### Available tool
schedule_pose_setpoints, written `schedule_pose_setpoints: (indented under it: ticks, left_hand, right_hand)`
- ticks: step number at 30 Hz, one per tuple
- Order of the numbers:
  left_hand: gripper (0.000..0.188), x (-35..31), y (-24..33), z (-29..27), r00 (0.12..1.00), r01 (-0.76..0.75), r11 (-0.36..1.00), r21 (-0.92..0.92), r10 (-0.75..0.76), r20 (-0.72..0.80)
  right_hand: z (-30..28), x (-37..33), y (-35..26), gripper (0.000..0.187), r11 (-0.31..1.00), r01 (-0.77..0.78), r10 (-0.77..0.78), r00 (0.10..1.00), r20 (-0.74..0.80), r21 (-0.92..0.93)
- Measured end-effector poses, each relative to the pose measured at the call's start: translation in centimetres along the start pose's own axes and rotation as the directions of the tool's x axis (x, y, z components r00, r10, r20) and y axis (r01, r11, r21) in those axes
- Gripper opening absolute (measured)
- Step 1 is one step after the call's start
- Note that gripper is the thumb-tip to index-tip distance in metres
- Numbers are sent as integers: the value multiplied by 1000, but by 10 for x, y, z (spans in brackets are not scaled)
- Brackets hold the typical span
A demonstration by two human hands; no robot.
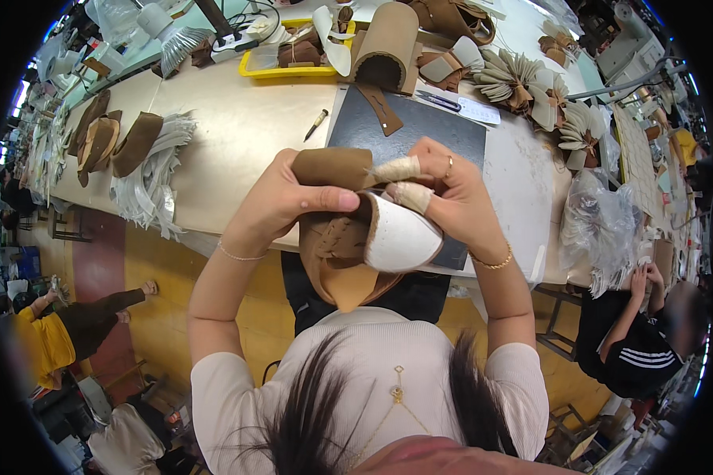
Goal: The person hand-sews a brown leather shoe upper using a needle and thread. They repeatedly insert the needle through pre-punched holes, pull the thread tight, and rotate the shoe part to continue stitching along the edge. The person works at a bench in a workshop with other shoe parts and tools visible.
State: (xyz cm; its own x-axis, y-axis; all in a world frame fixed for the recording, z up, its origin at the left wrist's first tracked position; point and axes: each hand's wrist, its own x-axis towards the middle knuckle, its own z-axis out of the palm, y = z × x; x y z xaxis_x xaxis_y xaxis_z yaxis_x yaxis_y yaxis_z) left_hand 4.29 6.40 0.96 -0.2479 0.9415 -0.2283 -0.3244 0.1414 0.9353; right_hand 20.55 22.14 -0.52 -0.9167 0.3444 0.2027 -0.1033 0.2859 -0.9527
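Both hands hold a brown leather shoe upper (337, 249) up off the bench: the left hand (281, 202) pinches its folded top edge, while the right hand (451, 194), fingertips taped against wear, grips the white lining. Beyond lie a dark cutting mat (420, 127) and a yellow tray (289, 70) of cut pieces, within reach.

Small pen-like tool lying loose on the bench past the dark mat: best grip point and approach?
Take the pen-like tool at mid-shaft, pinching across its width from above. It lies flat and slanted on the bare tan bench, just left of the dark mat, with open surface around it. Both hands, left hand and right hand, are busy holding the brown shoe upper.
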Motion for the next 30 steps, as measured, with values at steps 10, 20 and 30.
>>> schedule_pose_setpoints:
  ticks: [10,20,30]
  left_hand:
    - [31,12,-13,6,999,24,995,-95,-28,-37]
    - [28,9,-20,7,996,91,971,-220,-90,12]
    - [27,9,-23,14,988,136,947,-292,-106,115]
  right_hand:
    - [-23,-17,-4,22,984,-25,49,990,132,-176]
    - [-22,-28,15,60,995,-43,52,994,99,-86]
    - [-22,-42,44,55,997,-37,43,995,90,-65]
